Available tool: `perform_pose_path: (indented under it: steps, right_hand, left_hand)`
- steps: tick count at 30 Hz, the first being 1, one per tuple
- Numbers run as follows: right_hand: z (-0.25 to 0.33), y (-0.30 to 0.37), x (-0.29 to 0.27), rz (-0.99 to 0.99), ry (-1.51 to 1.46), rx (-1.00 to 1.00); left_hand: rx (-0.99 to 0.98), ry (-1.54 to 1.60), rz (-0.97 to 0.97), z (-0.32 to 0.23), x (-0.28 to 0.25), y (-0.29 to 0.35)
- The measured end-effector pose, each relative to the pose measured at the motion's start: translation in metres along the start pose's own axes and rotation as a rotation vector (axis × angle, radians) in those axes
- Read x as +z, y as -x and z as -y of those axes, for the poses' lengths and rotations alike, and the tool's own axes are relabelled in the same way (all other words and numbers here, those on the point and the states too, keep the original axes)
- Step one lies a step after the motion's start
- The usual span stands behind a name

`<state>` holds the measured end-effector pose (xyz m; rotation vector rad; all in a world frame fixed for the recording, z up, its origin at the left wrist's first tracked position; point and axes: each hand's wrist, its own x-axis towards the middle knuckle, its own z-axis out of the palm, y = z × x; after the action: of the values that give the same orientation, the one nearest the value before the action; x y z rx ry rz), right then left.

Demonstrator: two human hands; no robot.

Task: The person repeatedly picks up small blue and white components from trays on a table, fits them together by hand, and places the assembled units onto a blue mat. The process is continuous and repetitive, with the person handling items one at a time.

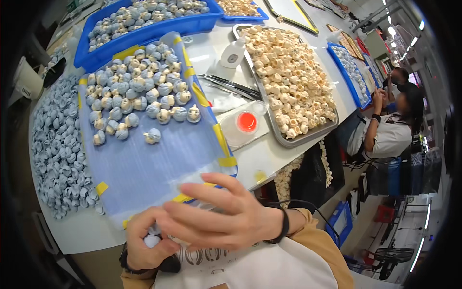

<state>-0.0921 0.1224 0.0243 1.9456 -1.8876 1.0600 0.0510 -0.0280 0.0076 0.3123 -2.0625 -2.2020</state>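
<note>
My left hand (pixel 143 243), at the lower middle, is closed around a small pale-blue rounded piece (pixel 152 240); most of it is hidden by the fingers. Close over it is my right hand (pixel 236 214), its fingers stretched and apart, with no object visible in it. Ahead of both hands lies a blue mat (pixel 144 168) edged with yellow tape. Many small doll heads (pixel 152 136) with light-blue hair and cream faces stand on its far half. Loose light-blue hair caps (pixel 62 149) are heaped on the table to the left.
A metal tray (pixel 332 126) of hollow cream pieces stands right of the mat. Between them are a white bottle (pixel 233 53), dark slim tools (pixel 231 85) and a dish of red-orange material (pixel 247 122). A blue bin (pixel 144 36) of heads is behind. Another person (pixel 392 130) sits at the right.
</note>
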Motion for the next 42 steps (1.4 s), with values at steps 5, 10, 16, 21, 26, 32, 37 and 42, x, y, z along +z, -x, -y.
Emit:
perform_pose_path:
  steps: [5,10,16,21,26,32,37,42]
  right_hand:
    - [-0.068,0.065,-0.093,-0.120,0.512,0.766]
    - [-0.121,0.121,-0.117,0.169,0.604,0.986]
    - [-0.127,0.111,-0.110,0.104,0.293,0.995]
    - [-0.133,0.112,-0.109,0.166,0.462,0.909]
    - [-0.137,0.116,-0.113,0.126,0.359,0.921]
    - [-0.134,0.120,-0.112,0.059,0.397,0.981]
    - [-0.092,0.076,-0.094,-0.261,0.465,0.808]
    - [-0.011,0.012,-0.020,-0.026,-0.473,0.014]
  left_hand:
    - [-0.086,-0.845,-0.436,-0.004,-0.013,-0.013]
    - [0.169,-0.516,-0.466,-0.008,0.001,-0.007]
    - [-0.215,0.502,-0.145,-0.009,-0.001,0.003]
    - [-0.248,0.382,0.254,0.003,-0.002,0.001]
    - [-0.032,0.179,0.063,0.009,-0.003,0.004]
    - [-0.259,0.434,0.175,0.005,-0.003,0.003]
    - [-0.190,0.277,0.103,0.005,0.002,0.005]
    - [0.029,0.136,0.224,0.011,0.007,-0.007]
